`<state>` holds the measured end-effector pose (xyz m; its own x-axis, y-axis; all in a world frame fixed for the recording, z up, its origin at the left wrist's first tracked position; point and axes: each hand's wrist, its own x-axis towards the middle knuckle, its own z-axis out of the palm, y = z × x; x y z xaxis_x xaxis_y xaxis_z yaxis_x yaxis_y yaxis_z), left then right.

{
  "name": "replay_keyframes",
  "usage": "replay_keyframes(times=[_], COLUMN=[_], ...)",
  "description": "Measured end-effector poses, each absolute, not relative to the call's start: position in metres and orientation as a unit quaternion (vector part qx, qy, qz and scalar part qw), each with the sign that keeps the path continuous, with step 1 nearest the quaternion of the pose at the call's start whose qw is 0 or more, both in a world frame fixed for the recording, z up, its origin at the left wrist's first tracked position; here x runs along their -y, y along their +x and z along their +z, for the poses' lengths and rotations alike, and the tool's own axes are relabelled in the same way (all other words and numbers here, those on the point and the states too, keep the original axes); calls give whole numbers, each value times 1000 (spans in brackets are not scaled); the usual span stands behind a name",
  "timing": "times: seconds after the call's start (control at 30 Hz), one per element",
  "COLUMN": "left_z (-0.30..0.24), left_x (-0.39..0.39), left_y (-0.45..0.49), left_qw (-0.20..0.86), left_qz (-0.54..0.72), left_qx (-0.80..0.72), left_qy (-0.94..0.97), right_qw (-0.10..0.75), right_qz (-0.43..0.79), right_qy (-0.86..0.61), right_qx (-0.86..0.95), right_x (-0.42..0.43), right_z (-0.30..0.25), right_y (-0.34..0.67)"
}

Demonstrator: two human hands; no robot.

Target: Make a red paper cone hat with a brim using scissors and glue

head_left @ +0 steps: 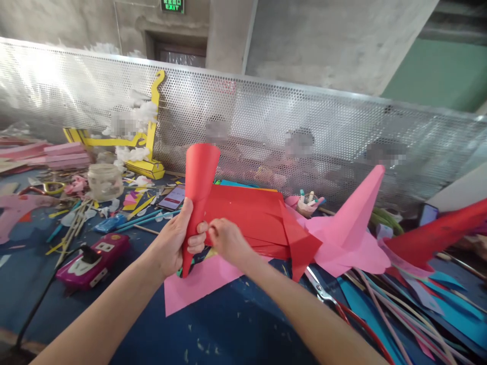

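A red paper cone stands with its wide mouth up and its point down, and my left hand is wrapped around its middle. Just to the right, my right hand is curled closed close to the left fingertips; what it pinches, if anything, is hidden. Beneath both hands lies a pink paper sheet. Behind them is a stack of red paper sheets, with a loose red piece over its right end. Part of something dark and green shows by the cone's tip.
To the right are a pink paper cone, scissors and another red cone. At left lie a purple power strip, a pink glue gun and a glass jar. A perforated metal screen closes off the back.
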<state>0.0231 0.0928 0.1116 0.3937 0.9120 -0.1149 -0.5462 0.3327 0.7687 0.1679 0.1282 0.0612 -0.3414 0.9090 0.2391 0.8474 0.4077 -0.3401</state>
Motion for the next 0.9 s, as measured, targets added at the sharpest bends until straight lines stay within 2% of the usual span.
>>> replay_keyframes(times=[0.17,0.3,0.5,0.9], left_z=[112,111,112,109], left_x=[-91,-90,-88,-85], left_y=[27,29,29,32], left_qw=[764,765,772,772], left_qz=[479,479,467,455], left_qx=[-283,-282,-300,-314], left_qy=[327,325,310,314], right_qw=[204,167,70,-1], right_qz=[136,150,139,149], right_qy=[-563,-549,-547,-560], right_qx=[789,805,823,815], right_x=[-121,-123,-118,-130], right_z=[82,83,78,78], right_y=[245,273,270,262])
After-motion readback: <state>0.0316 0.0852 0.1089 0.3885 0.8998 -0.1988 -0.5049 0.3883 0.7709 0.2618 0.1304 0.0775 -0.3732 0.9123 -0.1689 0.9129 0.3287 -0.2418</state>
